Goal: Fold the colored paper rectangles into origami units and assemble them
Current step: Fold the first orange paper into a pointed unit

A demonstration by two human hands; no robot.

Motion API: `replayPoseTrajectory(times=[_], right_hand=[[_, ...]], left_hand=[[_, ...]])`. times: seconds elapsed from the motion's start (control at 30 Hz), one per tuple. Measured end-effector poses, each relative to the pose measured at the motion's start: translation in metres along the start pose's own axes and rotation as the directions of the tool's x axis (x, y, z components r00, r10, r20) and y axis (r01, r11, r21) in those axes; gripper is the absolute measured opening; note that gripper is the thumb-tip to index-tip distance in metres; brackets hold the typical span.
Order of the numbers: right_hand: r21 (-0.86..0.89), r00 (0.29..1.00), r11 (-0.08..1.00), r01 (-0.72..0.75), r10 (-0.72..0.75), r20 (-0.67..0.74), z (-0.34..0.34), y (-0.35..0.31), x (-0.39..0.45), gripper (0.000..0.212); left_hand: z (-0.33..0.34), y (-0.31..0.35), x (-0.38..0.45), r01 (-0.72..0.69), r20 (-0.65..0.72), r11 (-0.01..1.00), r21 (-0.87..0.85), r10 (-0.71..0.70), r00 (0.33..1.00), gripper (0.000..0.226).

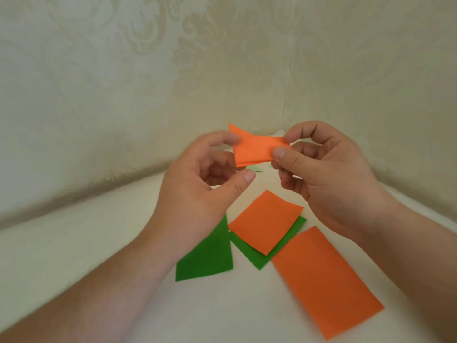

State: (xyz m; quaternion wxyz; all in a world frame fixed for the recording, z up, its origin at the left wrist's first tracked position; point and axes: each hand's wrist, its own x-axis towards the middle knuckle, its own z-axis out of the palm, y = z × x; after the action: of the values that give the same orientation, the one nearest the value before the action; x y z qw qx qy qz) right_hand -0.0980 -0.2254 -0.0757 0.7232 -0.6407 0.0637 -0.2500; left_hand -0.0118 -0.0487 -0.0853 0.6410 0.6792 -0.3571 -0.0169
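Against cream upholstery, the right hand (329,179) pinches a half-folded orange unit (257,149), its long axis 9 to 3 o'clock, 1 corner pointing to 11; the left hand (197,189) touches its other end, fingers loosely curled. Toward 6 o'clock, 4 sheets (324,280) apparently await folding; assembly not begun.

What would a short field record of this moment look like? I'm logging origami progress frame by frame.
held piece: folded orange paper, raised above the surface
right hand: pinches the piece's right end between thumb and forefinger
left hand: forefinger touches the piece's left edge, thumb apart from it
unfolded orange sheets: one small, one large
green sheets: one beside the left wrist, one partly under the small orange sheet
surface: cream fabric
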Motion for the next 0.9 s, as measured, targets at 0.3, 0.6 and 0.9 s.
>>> replayPoseTrajectory(times=[0.3, 0.6, 0.9], right_hand=[[0.017, 0.999, 1.000, -0.024, 0.023, 0.049, 0.0010, -0.0010, -0.0007, 0.025], [-0.069, 0.995, 0.998, 0.010, -0.003, 0.099, 0.0019, -0.0003, -0.0009, 0.008], [-0.119, 0.998, 0.992, 0.032, -0.025, 0.058, -0.0015, 0.0007, 0.0028, 0.011]], left_hand=[[0.0034, 0.0056, 0.0010, 0.089, 0.034, 0.983, -0.163, -0.085, 0.996, 0.019], [0.0034, 0.0040, 0.0030, 0.211, 0.029, 0.928, -0.307, -0.213, 0.977, 0.017], [0.0008, 0.0043, 0.0073, 0.230, -0.060, 0.910, -0.345, -0.265, 0.962, 0.010]])
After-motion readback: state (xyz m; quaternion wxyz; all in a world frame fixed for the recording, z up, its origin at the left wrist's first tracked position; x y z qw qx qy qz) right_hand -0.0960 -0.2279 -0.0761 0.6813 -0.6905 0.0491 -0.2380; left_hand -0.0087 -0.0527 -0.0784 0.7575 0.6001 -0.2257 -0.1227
